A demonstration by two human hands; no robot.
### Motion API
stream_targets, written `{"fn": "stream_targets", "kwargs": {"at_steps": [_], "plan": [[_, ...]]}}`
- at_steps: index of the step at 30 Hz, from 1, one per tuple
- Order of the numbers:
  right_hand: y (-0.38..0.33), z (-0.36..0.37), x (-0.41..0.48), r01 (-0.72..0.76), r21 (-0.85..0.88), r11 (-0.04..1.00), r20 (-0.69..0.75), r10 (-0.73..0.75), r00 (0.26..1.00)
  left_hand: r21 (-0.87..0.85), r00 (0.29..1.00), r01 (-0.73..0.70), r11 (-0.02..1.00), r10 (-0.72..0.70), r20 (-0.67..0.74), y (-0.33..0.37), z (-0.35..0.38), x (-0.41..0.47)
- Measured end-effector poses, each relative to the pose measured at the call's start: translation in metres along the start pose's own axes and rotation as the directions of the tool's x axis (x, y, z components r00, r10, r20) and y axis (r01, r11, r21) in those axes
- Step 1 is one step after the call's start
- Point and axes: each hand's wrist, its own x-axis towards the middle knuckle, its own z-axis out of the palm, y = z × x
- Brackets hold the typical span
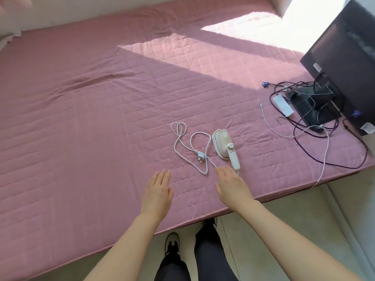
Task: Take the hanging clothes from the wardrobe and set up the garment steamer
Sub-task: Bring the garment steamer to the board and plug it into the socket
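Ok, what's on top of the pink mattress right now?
The garment steamer with its loose, unplugged white cord, plus a black monitor and tangled cables at the right edge. No clothes show. The right hand hides a stretch of cord.

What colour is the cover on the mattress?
The cover is pink with quilted stitching, seen in the head view.

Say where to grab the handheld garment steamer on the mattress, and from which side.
Grip the garment steamer by its white handle: slim, straight, pointing back toward the person, clear of the head. Come from the near edge of the mattress with the right hand, open just short of it, wrapping mid-handle above where the cord leaves.
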Motion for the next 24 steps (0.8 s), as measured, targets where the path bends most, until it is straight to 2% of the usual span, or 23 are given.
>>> {"fn": "stream_targets", "kwargs": {"at_steps": [7, 12, 20, 24], "plan": [[0.048, 0.038, 0.072, 0.061, 0.011, 0.998, 0.080, -0.062, 0.995, -0.178, 0.975, 0.203, 0.963, -0.183, 0.123, 0.019, 0.053, 0.068], [0.072, 0.078, 0.110, 0.042, 0.028, 0.999, 0.156, -0.046, 0.987, -0.263, 0.945, 0.317, 0.911, -0.278, 0.174, 0.011, 0.095, 0.104], [0.087, 0.143, 0.163, -0.130, 0.115, 0.985, 0.287, 0.093, 0.953, -0.357, 0.897, 0.440, 0.824, -0.383, 0.221, -0.007, 0.151, 0.181], [0.090, 0.170, 0.180, -0.226, 0.160, 0.961, 0.308, 0.169, 0.936, -0.479, 0.855, 0.511, 0.713, -0.476, 0.204, -0.009, 0.165, 0.232]]}}
